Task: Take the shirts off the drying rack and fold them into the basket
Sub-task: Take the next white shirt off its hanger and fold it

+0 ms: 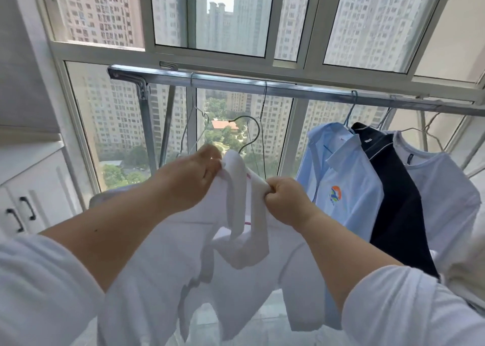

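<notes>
Hands first: your left hand (194, 177) pinches one side of the white shirt (236, 246) at its collar, fingers curled onto the cloth, and your right hand (286, 201) is clenched around the other side of the same collar. Both arms reach forward and up, with white sleeves pushed back above the elbows. The shirt hangs down between and below your hands, its body and sleeves drooping toward your chest. Its collar is pulled apart between your two grips.

Just above your hands, the dark hook of a hanger (248, 135) sticks up out of the collar; the hook is free of the drying rack bar (262, 87), which runs across above both hands. A bare wire hanger (194, 130) hangs from that bar just above your left hand.

To the right of your right hand, three more shirts hang from the bar, pressed side by side: a light blue shirt (341, 188) with a small coloured logo on the chest nearest your hand, then a black shirt (393, 201), then a pale shirt (446, 196) farthest out.

Far to the left of your left arm stands a white cabinet (34, 188) with dark handles. Beyond your hands is the window (210, 17) with tall apartment blocks outside.
</notes>
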